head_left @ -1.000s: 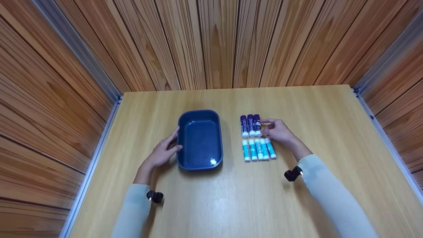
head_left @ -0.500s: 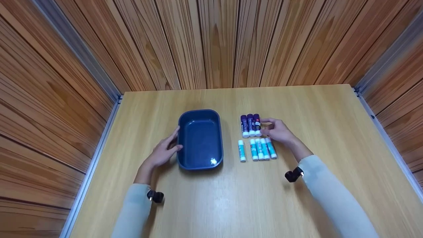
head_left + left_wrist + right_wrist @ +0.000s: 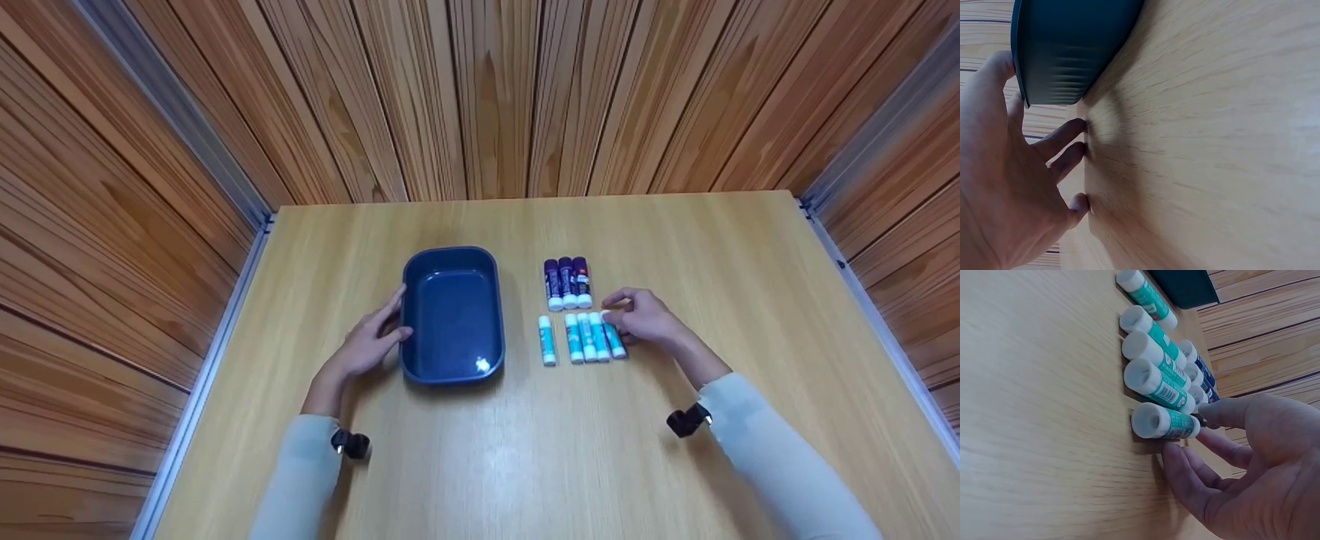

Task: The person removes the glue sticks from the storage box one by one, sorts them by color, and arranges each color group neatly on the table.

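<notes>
A dark blue rectangular tray (image 3: 454,326) stands left of the table's middle. My left hand (image 3: 369,341) rests at its left side, thumb and a finger at the rim and the other fingertips down by the table in the left wrist view. To the right lie several teal-and-white glue sticks (image 3: 587,337) in a row, with one teal glue stick (image 3: 547,341) apart on the left. My right hand (image 3: 645,315) is at the rightmost teal glue stick (image 3: 1167,422), loosely bent fingers around its far end and side. Three purple glue sticks (image 3: 568,283) lie behind the teal row.
The wooden table (image 3: 465,465) is bounded by a wood-plank wall (image 3: 495,97) at the back, with more panels at both sides. A strip of bare tabletop separates the tray from the glue sticks.
The leftmost teal glue stick has shifted left, leaving a gap to the others. My right hand has moved nearer, from the purple glue sticks to the rightmost teal one. My left hand stays.
</notes>
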